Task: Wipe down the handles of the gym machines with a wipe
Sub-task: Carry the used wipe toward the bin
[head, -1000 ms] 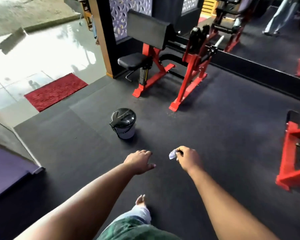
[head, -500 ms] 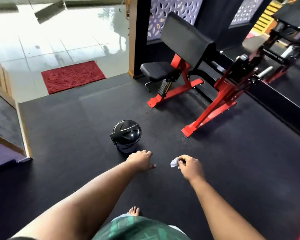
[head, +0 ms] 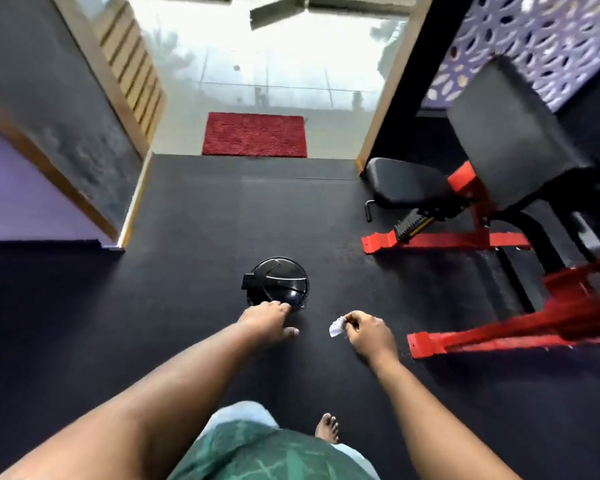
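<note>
Near the middle of the black rubber floor (head: 187, 341), over a lidded black bin (head: 275, 285): left hand (head: 269, 323) stretched out, fingers loosely extended, reaching the near rim of the lid, holding nothing. Touching or just above it? Cannot tell from this angle.

Just right of that, right hand (head: 368, 332), fingers and thumb curled, pinching a small crumpled white wipe (head: 336, 327). Wipe poking out at the left of the fingertips, hanging clear above the floor, a little right of and nearer than the bin, well apart from any equipment.

Off to the far right, a red-framed gym machine (head: 482, 209), black seat and back pad, no hand anywhere near it. No handle plainly visible on it from here; right edge badly blurred.

On progress: looks like the wiping part is behind, or at least paused. Crumpled wipe, bin underfoot, free hand going for the lid, all of it reading as disposal rather than cleaning. Whether every handle has been covered, impossible to say from this view. Left to do, by the look of it: lid open, wipe dropped in.

Elsewhere: red mat (head: 254, 134) at the far doorway, glossy tiles beyond, one bare foot (head: 327, 428) at the near edge, green shorts below.
</note>
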The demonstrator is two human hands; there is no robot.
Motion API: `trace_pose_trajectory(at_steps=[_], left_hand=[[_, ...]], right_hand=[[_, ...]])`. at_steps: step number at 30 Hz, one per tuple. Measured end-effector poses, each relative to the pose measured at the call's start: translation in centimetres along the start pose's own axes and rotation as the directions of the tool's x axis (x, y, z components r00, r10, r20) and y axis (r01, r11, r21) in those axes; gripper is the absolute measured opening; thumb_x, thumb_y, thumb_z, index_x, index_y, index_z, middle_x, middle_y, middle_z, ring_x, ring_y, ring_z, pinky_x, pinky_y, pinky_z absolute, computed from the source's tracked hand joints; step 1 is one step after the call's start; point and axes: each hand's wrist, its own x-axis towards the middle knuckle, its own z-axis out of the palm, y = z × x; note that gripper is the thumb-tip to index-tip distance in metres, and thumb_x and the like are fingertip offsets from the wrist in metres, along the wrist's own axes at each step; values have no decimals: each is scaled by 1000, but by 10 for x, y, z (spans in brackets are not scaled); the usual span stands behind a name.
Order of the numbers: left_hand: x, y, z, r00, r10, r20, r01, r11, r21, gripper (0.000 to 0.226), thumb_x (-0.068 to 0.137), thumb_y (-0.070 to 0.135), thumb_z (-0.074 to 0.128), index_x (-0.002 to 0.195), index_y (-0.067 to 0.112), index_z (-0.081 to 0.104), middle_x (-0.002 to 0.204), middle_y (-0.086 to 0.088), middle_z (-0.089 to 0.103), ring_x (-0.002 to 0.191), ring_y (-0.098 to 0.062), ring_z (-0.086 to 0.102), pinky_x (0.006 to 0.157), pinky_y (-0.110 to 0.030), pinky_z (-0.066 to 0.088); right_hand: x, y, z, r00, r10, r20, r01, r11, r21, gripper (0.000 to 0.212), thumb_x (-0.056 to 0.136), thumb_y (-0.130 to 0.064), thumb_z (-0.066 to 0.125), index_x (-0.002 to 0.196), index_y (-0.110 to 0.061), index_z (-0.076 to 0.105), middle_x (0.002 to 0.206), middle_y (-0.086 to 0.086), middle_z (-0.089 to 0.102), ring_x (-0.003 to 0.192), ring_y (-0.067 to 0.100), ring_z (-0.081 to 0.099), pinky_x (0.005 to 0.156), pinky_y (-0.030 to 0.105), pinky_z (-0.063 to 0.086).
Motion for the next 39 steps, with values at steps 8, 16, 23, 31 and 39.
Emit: trace_pose_trajectory(at_steps=[8, 16, 23, 31, 39], left_hand=[[51, 24, -23, 990, -140, -23, 137, 984, -118, 70, 95, 67, 52, 149, 23, 42, 148, -3, 50, 138, -26, 46, 104, -44, 46], [96, -12, -46, 962, -273, -23, 252, 915, -314, 65, 96, 65, 53, 145, 23, 45, 146, -3, 52, 135, -28, 49, 104, -46, 46], [109, -24, -29, 904, -419, 84, 404, 775, -485, 66, 96, 65, 53, 146, 22, 45, 146, -4, 52, 135, -30, 49, 106, -47, 46], [145, -14, -12, 742, -616, 266, 619, 477, -624, 65, 96, 63, 55, 146, 23, 45, 149, -3, 51, 136, -29, 49, 106, -46, 46], [202, 23, -18, 681, -625, 382, 677, 338, -654, 69, 96, 64, 53, 150, 23, 41, 152, -1, 47, 139, -28, 47, 107, -48, 46]], right_hand=[[113, -12, -31, 974, -181, 137, 192, 979, -68, 16, 95, -35, 59, 105, -32, 72, 105, -3, 75, 99, 25, 68, 78, 33, 51], [192, -45, -30, 933, -298, 201, 326, 937, -126, 17, 94, -33, 64, 106, -28, 74, 105, -3, 77, 100, 24, 69, 76, 32, 49], [252, -77, -18, 855, -394, 337, 462, 874, -153, 17, 93, -31, 65, 106, -27, 75, 106, -2, 77, 101, 24, 69, 77, 33, 50], [334, -112, 10, 649, -554, 521, 684, 725, -81, 14, 88, -20, 65, 91, -25, 77, 93, -3, 74, 85, 19, 65, 67, 30, 44], [413, -113, 21, 504, -542, 672, 800, 586, -126, 17, 92, -25, 60, 97, -26, 77, 97, 4, 70, 93, 28, 64, 73, 34, 47]])
